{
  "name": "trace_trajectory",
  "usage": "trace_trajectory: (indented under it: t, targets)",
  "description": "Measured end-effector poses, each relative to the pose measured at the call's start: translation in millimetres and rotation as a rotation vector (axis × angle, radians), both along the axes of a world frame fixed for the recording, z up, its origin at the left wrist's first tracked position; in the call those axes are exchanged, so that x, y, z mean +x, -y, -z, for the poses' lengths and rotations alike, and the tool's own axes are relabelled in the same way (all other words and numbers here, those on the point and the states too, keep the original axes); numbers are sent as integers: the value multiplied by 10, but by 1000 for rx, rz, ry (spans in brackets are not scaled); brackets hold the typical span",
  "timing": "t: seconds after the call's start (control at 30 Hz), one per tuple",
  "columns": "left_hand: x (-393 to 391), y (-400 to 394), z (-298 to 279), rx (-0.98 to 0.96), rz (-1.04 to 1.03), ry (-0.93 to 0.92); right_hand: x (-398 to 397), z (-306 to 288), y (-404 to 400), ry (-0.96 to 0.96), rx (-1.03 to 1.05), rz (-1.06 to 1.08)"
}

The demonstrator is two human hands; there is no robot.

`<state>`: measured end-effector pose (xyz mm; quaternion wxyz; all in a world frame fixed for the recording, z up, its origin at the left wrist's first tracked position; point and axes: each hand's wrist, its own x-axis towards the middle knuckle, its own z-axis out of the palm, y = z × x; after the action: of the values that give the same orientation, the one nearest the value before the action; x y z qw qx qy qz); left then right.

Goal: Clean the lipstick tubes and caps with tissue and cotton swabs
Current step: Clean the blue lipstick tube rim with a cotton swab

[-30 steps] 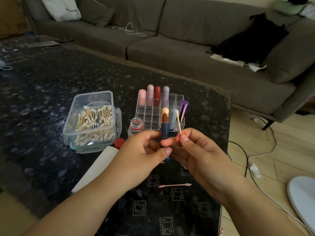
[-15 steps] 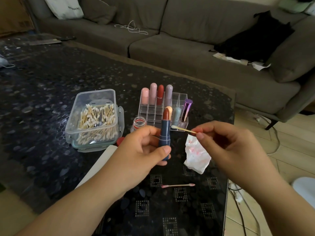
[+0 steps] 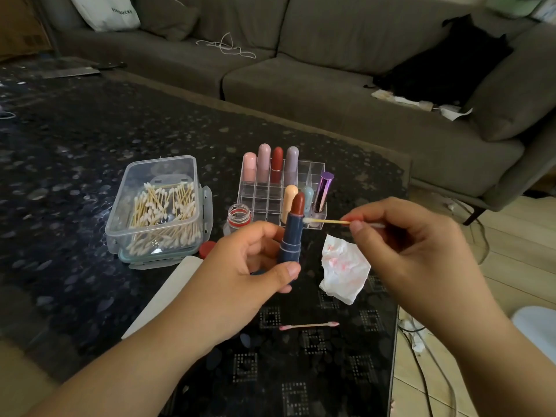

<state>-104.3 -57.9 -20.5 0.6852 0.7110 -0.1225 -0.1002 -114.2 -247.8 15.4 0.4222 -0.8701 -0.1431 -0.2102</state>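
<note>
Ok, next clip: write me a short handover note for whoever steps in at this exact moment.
Left hand grips the open blue lipstick upright. Right hand pinches a cotton swab, its tip beside the tube's rim.
On the table: swab box, stained tissue, one used pink swab, organizer holding seven capped lipsticks.
Done: some wiping, judging by the stains.
Left: finish this tube; which others are clean can't be told.

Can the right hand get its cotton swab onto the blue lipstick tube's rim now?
Probably yes: the right hand holds the cotton swab with its tip beside the blue lipstick tube, nothing between them.
</note>
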Motion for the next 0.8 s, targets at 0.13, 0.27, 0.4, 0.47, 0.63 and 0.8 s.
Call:
trace_trajectory:
  t: [0.13,0.27,0.4,0.47,0.63,0.8]
  targets:
    - [-13,4,-11,14,5,9,-3,-10,13,-29,61,-18]
    - [-13,21,-14,20,5,9,-1,-10,23,-8,31,-29]
    - [-22,20,-23,18,10,10,4,-1,17,2,37,-27]
    - [-32,17,-29,11,12,6,6,2,7,5,35,-22]
    - [-42,18,-46,3,19,-8,19,-4,30,-12,72,-21]
    - [-48,20,-47,3,19,-7,27,5,25,-7,62,-34]
